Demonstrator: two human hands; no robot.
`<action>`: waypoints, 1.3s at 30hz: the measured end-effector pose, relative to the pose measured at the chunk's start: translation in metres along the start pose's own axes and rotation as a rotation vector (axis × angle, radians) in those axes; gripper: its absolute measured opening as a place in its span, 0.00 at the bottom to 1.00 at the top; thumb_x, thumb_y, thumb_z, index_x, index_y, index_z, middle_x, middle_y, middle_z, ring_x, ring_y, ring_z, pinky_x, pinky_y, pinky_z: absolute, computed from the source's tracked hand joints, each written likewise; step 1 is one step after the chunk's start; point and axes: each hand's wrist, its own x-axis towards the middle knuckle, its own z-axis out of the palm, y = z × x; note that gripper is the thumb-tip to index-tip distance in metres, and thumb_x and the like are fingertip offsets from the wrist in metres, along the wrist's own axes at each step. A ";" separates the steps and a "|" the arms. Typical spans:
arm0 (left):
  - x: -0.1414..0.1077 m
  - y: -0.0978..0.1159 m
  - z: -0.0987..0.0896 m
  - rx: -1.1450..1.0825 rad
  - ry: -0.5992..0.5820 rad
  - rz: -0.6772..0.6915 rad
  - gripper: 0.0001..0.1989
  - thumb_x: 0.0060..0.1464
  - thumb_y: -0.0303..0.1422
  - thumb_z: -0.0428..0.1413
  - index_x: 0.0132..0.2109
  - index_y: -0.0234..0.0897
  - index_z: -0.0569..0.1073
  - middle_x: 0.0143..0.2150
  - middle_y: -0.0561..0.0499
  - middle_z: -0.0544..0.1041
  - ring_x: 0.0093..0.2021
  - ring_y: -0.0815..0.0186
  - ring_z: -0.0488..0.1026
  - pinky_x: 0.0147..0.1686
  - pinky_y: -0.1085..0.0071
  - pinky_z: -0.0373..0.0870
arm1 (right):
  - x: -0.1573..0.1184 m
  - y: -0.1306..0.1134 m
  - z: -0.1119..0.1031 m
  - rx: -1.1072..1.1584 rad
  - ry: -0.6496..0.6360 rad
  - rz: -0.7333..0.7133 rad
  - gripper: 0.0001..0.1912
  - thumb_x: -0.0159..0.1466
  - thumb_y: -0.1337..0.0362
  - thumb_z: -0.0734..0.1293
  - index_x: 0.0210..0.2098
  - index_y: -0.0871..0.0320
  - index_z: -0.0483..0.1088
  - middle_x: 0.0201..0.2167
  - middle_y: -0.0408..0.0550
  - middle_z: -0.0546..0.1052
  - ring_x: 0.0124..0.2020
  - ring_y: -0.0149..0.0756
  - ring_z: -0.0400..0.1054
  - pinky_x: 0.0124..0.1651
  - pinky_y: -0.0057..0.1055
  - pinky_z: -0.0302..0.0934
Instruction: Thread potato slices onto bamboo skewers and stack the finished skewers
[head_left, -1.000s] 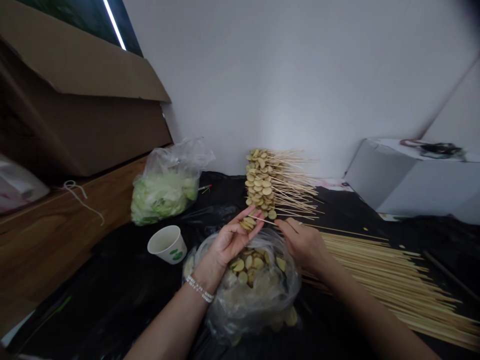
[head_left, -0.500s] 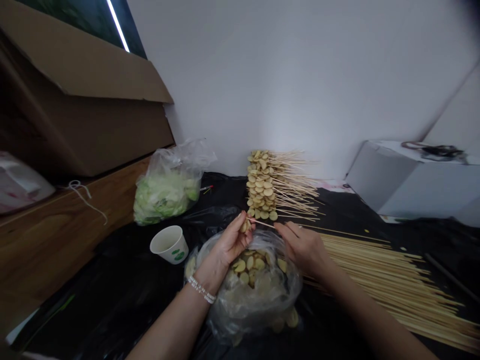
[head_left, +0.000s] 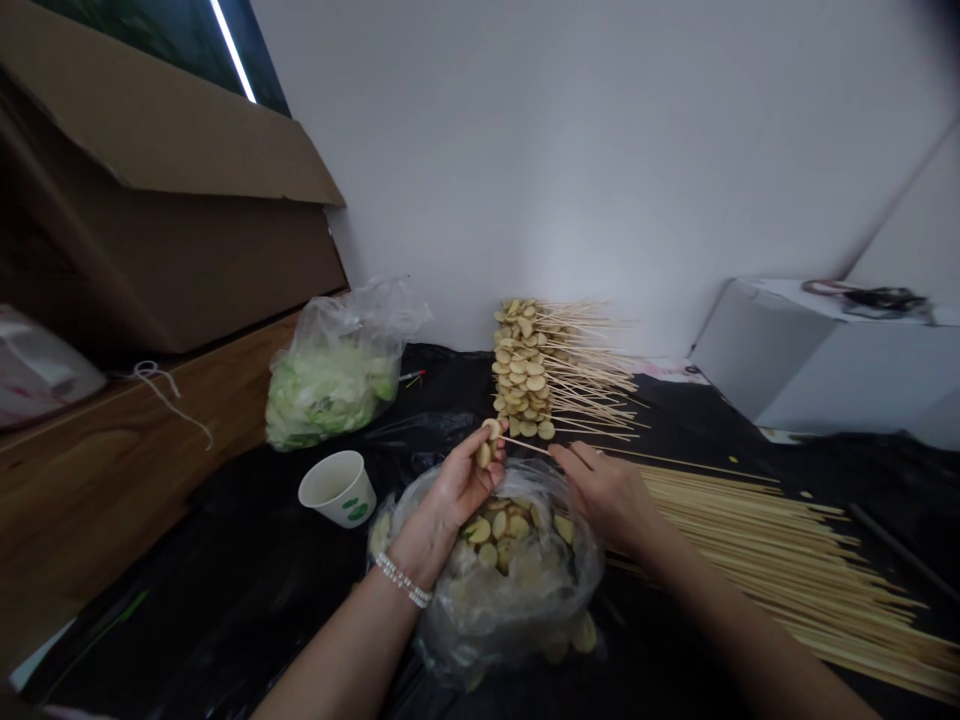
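One skewer (head_left: 525, 445) spans left hand (head_left: 454, 490) and right hand (head_left: 607, 495).

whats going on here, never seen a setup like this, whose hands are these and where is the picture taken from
These are a person's own bare hands, filmed by a camera worn on their head, looking forward and down. The left hand holds round food slices, and the right hand pinches a wooden skewer reaching them. Below lies a clear plastic bag of more slices. A black plastic sheet covers the surface, with loose skewers, a stack of loaded skewers, a paper cup and a bag of greens.
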 end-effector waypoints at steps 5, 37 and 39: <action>-0.003 -0.001 0.004 0.035 0.068 0.069 0.08 0.52 0.25 0.57 0.41 0.30 0.74 0.28 0.51 0.73 0.24 0.74 0.69 0.20 0.81 0.65 | -0.001 0.001 0.000 0.023 -0.004 0.028 0.18 0.61 0.72 0.57 0.49 0.60 0.69 0.34 0.50 0.75 0.30 0.31 0.67 0.30 0.26 0.54; -0.005 0.006 0.000 -0.199 0.025 -0.020 0.06 0.56 0.26 0.54 0.42 0.33 0.71 0.25 0.54 0.68 0.20 0.77 0.64 0.13 0.85 0.55 | 0.000 -0.004 -0.001 -0.018 0.075 0.026 0.18 0.60 0.73 0.59 0.48 0.62 0.70 0.31 0.47 0.74 0.28 0.32 0.66 0.30 0.28 0.53; -0.006 0.007 0.002 -0.194 0.034 -0.023 0.06 0.55 0.25 0.55 0.42 0.32 0.71 0.26 0.53 0.69 0.20 0.77 0.64 0.13 0.85 0.56 | 0.000 -0.004 0.000 -0.029 0.081 0.020 0.18 0.60 0.73 0.59 0.48 0.62 0.70 0.31 0.48 0.75 0.27 0.32 0.66 0.30 0.29 0.52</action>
